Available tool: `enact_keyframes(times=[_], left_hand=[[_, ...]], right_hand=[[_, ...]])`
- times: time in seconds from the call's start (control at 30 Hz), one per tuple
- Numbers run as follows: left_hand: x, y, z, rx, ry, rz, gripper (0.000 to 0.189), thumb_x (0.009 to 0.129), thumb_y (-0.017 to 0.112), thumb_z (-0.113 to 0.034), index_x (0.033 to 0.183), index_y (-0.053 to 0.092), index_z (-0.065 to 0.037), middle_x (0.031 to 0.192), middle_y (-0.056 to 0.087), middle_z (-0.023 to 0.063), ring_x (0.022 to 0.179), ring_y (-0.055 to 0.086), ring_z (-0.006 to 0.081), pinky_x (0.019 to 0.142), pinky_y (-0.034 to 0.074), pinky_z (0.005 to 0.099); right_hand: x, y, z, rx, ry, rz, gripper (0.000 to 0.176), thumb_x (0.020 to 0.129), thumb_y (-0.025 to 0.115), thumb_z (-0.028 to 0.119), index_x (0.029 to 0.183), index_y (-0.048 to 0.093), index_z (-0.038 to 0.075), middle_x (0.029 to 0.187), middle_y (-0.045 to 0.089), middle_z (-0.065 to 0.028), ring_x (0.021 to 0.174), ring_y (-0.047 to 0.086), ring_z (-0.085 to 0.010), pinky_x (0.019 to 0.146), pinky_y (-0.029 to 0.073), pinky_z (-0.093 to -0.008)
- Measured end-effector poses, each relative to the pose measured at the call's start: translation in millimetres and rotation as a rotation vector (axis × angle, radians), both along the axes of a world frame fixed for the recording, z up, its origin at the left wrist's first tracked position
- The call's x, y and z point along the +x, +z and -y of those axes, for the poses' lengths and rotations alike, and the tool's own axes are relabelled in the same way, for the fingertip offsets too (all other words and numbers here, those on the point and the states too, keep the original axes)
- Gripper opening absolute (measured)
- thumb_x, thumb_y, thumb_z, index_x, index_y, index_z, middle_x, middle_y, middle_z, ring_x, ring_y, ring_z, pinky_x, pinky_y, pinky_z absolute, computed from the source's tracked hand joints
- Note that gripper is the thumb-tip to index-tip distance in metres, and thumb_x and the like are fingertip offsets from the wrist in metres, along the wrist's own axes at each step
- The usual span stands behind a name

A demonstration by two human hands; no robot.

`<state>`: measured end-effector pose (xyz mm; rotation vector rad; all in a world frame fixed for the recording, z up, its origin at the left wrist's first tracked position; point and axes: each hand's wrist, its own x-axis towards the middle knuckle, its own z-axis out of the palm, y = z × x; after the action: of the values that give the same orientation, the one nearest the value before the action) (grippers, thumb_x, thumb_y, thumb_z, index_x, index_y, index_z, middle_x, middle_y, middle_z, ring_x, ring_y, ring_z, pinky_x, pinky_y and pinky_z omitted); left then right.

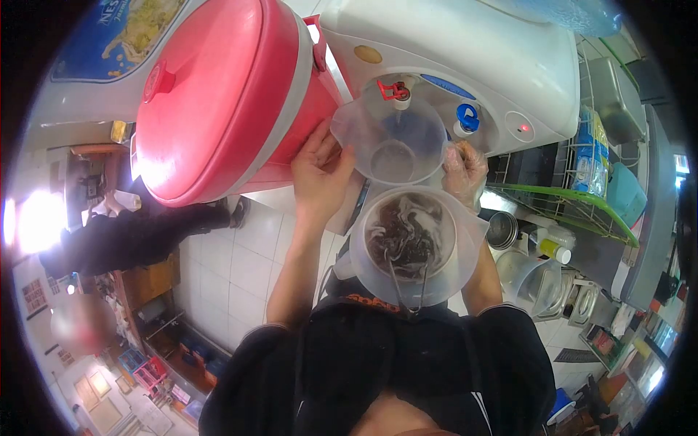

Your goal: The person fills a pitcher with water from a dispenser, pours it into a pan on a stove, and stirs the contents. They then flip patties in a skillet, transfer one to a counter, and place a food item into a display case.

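Observation:
A translucent plastic jug (367,138) is under the red tap (393,90) of a white water dispenser (451,43). My left hand (323,168) holds the jug's left side, thumb at the rim and fingers curled behind. On its right side, my right hand (465,173), in a clear plastic glove, grips the jug near the rim. Closer to my chest stands a second translucent jug (471,232) with dark, foam-streaked liquid (407,236) inside. Two thin metal handles (423,287) rise from that liquid over the near rim.
A large red drink cooler (211,94) stands left of the dispenser. The dispenser's blue tap (467,118) is beside the right hand. At right are a green-edged wire rack (574,207) and a yellow-capped bottle (555,251). Another person (138,229) is at far left.

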<state>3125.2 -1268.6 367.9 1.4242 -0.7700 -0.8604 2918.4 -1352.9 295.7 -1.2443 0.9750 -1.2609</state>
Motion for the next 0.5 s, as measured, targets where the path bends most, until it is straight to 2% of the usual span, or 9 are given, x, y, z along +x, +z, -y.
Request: enact_keyframes(times=[0.27, 0.5], left_hand=[[1.1, 1.0, -2.2, 0.024, -0.017, 0.004, 0.056, 0.085, 0.059, 0.002, 0.137, 0.038, 0.009, 0.125, 0.059, 0.0187, 0.111, 0.059, 0.0188, 0.093, 0.047, 0.0292], [2.5, -4.5, -5.1, 0.017, -0.022, -0.016, 0.055, 0.086, 0.058, 0.002, 0.137, 0.038, 0.01, 0.126, 0.059, 0.0189, 0.112, 0.059, 0.019, 0.093, 0.047, 0.0281]], right_hand=[[-2.8, -7.9, 1.9, -0.02, 0.035, 0.035, 0.014, 0.083, 0.064, 0.015, 0.077, 0.061, 0.003, 0.066, 0.05, 0.007, 0.062, 0.042, -0.0029, 0.054, 0.034, -0.0212], [-1.8, -6.5, -0.8, 0.026, -0.007, 0.017, 0.017, 0.082, 0.065, 0.016, 0.073, 0.058, 0.004, 0.067, 0.048, 0.0072, 0.064, 0.041, -0.0036, 0.055, 0.033, -0.0218]])
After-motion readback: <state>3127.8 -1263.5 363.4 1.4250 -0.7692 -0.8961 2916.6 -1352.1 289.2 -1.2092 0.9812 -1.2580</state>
